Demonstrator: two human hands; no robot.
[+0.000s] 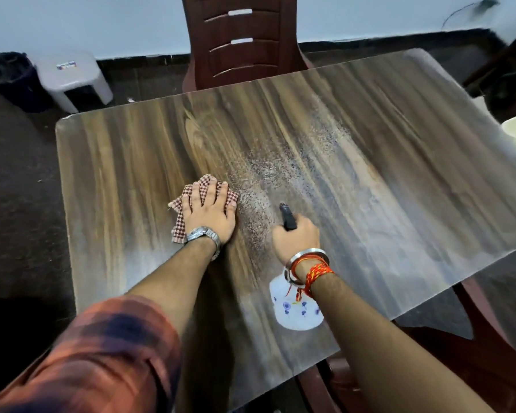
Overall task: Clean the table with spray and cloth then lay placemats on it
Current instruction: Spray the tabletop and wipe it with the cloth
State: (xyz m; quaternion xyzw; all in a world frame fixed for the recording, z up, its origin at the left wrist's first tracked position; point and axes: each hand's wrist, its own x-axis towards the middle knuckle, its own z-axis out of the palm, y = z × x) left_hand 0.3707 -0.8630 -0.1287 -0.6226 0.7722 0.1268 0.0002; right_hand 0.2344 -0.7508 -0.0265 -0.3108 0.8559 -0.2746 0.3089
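Left hand [210, 213]: I see it flat, fingers spread, palm pressing the red-and-white checked cloth [191, 201] onto the surface; a silver metal wristwatch [204, 235] at the wrist, a rolled orange-and-navy plaid sleeve [102, 347] further up the arm.

Right hand [297, 236]: I see it clenched around the neck of the white spray bottle with small blue flower print [295, 314]; its black nozzle [287, 216] juts forward past the knuckles, the bottle's body hangs below the wrist. A steel bangle [306, 260] and red-and-yellow threads [318, 274] circle that wrist.

Spray mist [268, 186]: a speckled band of droplets on the surface, just right of the cloth, running away toward the far edge.

Brown wood-grain rectangular surface [116, 162]: glossy; the right side is glared, so I cannot judge its wetness there.

Dark brown plastic chair [245, 40]: at the far edge.

Grey plastic stool [72, 76]: on the floor, far left, well apart.

Placemats: I find none in this view.
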